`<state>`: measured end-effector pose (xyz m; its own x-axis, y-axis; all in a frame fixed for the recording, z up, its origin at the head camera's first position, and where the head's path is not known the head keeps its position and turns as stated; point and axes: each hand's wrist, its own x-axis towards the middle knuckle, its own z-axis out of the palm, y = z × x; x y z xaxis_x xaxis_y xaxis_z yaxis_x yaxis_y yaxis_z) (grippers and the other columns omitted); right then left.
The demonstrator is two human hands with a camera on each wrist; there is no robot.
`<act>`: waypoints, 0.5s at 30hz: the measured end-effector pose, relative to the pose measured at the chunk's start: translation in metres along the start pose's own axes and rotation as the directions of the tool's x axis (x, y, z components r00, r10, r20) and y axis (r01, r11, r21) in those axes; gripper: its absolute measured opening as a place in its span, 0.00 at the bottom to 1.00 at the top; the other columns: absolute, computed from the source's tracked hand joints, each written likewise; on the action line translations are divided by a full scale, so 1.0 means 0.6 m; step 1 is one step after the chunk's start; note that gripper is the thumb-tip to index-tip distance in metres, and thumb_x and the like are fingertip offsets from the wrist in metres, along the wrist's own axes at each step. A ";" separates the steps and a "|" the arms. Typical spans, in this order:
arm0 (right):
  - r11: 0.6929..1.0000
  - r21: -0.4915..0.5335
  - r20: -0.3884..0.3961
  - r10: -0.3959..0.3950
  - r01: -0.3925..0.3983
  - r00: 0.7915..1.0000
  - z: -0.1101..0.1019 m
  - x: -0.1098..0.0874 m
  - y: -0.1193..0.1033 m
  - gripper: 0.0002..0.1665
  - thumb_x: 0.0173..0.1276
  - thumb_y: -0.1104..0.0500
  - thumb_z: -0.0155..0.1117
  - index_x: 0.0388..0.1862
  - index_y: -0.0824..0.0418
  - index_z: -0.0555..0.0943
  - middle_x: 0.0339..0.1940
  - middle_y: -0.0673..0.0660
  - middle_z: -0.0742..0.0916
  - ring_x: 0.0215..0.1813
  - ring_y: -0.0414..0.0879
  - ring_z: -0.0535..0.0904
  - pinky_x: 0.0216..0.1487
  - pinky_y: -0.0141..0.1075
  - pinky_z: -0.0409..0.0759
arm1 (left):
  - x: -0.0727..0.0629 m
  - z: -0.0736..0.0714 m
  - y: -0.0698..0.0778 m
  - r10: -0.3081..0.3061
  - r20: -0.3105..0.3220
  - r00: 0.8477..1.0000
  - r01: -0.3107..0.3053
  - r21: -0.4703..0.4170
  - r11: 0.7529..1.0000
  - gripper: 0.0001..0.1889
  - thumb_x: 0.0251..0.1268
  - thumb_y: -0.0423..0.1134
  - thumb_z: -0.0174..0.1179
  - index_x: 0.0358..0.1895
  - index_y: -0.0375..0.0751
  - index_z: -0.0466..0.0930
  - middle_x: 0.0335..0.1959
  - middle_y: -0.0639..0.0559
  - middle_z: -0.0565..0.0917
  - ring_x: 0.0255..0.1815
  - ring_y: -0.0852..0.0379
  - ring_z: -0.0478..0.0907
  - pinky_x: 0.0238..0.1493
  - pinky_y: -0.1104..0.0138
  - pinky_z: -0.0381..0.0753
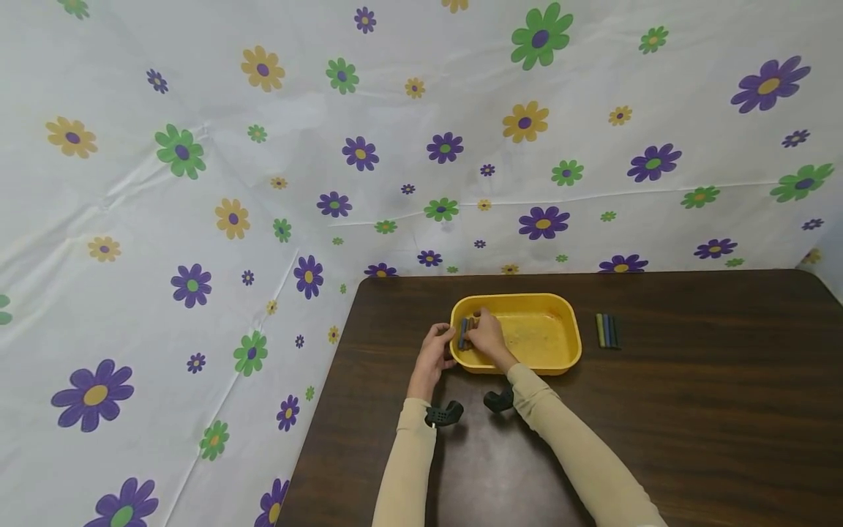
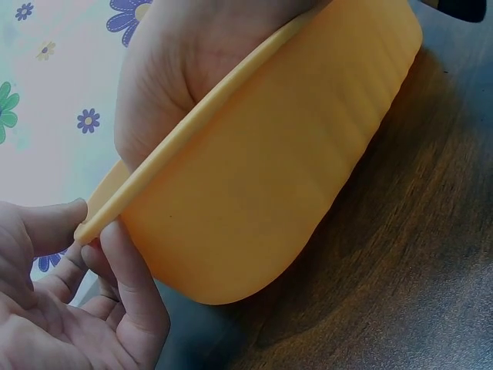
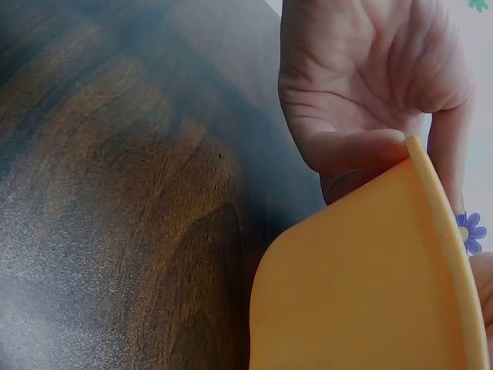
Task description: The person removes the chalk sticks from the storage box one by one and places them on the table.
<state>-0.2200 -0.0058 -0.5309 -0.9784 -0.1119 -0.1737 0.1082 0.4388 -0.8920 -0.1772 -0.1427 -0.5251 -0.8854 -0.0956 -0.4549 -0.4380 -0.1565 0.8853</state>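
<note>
A yellow plastic tub (image 1: 536, 362) stands on the table. My left hand (image 1: 431, 356) holds its left end, the rim pinched between thumb and fingers, as the left wrist view shows close up. Inside the tub's left end lie crayon-like sticks, among them a blue crayon (image 1: 463, 334) and a brown crayon (image 1: 470, 324). My right hand (image 1: 489, 337) reaches over the near wall into the tub, its curled fingers and thumb at the brown crayon. In both wrist views the tub wall hides the right fingertips.
To the right of the tub, a yellow-green crayon (image 1: 601, 331), a blue crayon (image 1: 607, 331) and a dark crayon (image 1: 615, 332) lie side by side on the dark wooden table (image 1: 711, 395). A flower-printed sheet (image 1: 395, 110) hangs behind the table and along its left side.
</note>
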 end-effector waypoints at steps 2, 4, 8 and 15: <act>1.000 0.001 -0.003 0.002 -0.002 1.000 0.001 0.000 0.001 0.32 0.65 0.70 0.70 0.65 0.77 0.70 0.51 0.73 0.83 0.52 0.64 0.80 0.55 0.53 0.79 | 0.000 0.000 0.000 -0.002 0.002 1.000 0.002 -0.001 1.000 0.12 0.80 0.45 0.57 0.57 0.45 0.72 0.39 0.45 0.81 0.26 0.59 0.77 0.25 0.68 0.75; 1.000 0.006 0.004 0.010 -0.010 1.000 0.002 0.000 0.001 0.32 0.66 0.70 0.71 0.65 0.77 0.70 0.50 0.73 0.83 0.51 0.64 0.81 0.53 0.52 0.80 | -0.001 0.000 -0.001 0.001 0.003 1.000 -0.001 -0.001 1.000 0.12 0.80 0.45 0.57 0.57 0.45 0.72 0.40 0.45 0.81 0.26 0.59 0.76 0.25 0.68 0.75; 1.000 0.010 0.019 0.023 -0.023 1.000 0.006 0.000 0.003 0.31 0.67 0.69 0.70 0.65 0.75 0.70 0.48 0.71 0.84 0.49 0.62 0.82 0.50 0.50 0.81 | -0.002 0.000 -0.002 0.007 0.003 1.000 -0.007 0.000 1.000 0.11 0.80 0.45 0.57 0.57 0.45 0.72 0.40 0.45 0.81 0.25 0.59 0.76 0.25 0.68 0.75; 1.000 -0.013 0.016 -0.007 0.007 1.000 0.007 -0.002 0.002 0.25 0.66 0.70 0.70 0.60 0.74 0.74 0.49 0.72 0.84 0.47 0.62 0.83 0.46 0.48 0.82 | -0.002 0.001 -0.004 0.022 -0.004 1.000 -0.022 0.001 1.000 0.12 0.80 0.45 0.57 0.57 0.45 0.72 0.41 0.44 0.82 0.26 0.60 0.76 0.25 0.69 0.75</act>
<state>-0.2179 -0.0087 -0.5337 -0.9762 -0.1293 -0.1741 0.0987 0.4496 -0.8878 -0.1752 -0.1414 -0.5266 -0.8942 -0.1026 -0.4358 -0.4187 -0.1533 0.8951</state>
